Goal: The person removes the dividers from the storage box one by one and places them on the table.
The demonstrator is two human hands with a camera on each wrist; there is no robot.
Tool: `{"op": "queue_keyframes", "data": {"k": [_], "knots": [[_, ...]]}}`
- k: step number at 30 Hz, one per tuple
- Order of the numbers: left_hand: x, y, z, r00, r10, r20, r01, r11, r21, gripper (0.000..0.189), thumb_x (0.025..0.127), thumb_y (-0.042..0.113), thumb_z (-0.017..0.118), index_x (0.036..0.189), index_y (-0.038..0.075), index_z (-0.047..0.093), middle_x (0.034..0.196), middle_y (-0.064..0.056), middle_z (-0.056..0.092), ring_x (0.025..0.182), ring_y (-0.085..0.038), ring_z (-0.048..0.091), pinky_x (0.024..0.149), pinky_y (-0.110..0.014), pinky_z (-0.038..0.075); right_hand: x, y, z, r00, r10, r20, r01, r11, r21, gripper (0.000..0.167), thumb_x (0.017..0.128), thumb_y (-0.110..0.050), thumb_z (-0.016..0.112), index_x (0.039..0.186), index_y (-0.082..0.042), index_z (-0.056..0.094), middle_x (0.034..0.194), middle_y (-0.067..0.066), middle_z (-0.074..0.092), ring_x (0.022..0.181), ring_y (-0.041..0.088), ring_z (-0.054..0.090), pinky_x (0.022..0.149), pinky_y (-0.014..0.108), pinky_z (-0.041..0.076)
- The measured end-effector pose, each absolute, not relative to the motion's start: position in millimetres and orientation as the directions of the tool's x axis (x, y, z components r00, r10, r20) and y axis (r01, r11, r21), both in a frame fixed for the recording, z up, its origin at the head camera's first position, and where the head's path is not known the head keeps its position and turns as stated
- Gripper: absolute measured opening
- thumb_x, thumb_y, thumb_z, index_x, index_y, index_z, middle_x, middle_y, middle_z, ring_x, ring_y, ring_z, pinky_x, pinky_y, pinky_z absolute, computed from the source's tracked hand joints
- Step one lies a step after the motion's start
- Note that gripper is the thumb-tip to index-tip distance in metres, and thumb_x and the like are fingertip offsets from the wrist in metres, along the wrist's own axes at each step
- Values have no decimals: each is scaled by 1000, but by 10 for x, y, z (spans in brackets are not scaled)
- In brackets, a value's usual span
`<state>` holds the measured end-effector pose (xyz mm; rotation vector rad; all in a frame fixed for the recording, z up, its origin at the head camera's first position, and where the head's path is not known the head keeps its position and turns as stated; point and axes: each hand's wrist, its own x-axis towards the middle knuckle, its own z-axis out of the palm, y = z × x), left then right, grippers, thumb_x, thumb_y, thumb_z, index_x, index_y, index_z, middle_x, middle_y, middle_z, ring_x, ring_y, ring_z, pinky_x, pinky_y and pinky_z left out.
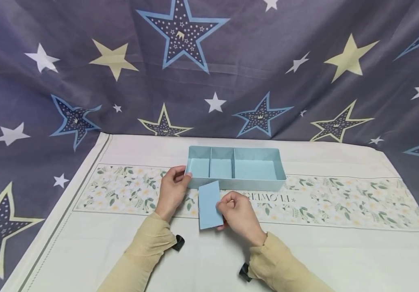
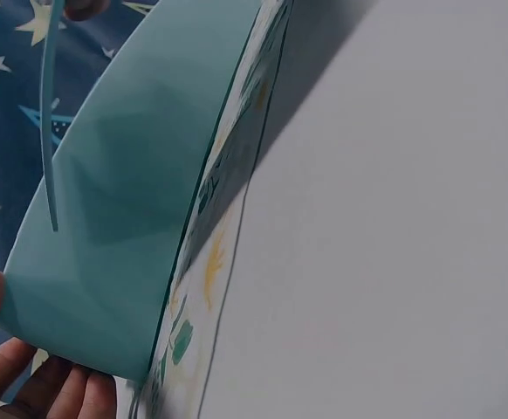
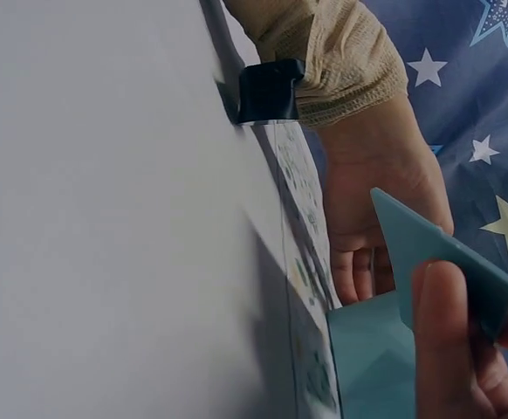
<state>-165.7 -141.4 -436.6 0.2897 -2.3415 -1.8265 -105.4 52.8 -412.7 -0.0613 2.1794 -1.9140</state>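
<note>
A light blue box [image 1: 257, 184] with two upright dividers and three compartments stands on the table. My left hand [image 1: 173, 190] holds its left end, thumb at the rim and fingers low on the end wall, as the left wrist view shows. In front of the box my right hand [image 1: 239, 213] pinches a flat blue divider panel [image 1: 209, 206] by its right edge. The panel is tilted, and its top overlaps the box's front wall in the head view. In the right wrist view the panel [image 3: 437, 253] appears nearly edge-on between thumb and fingers.
A white cloth [image 1: 315, 259] with a printed floral band [image 1: 344, 202] covers the table, the box standing over the band. Behind it hangs a dark curtain [image 1: 238, 85] with stars. Black wrist devices [image 1: 178, 242] sit at both beige sleeves.
</note>
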Motion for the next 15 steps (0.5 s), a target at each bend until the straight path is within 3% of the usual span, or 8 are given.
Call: {"op": "queue_keyframes", "data": {"k": [15], "knots": [[-1659, -1426, -4361, -970, -241, 0, -57, 228, 972, 37, 92, 14, 62, 125, -2, 55, 122, -20, 57, 108, -26, 60, 92, -37, 51, -1057, 480, -4301, -956, -216, -197, 141, 247, -959, 11, 87, -7, 52, 81, 2, 56, 57, 11, 63, 44, 26, 63, 44, 37, 55]]}}
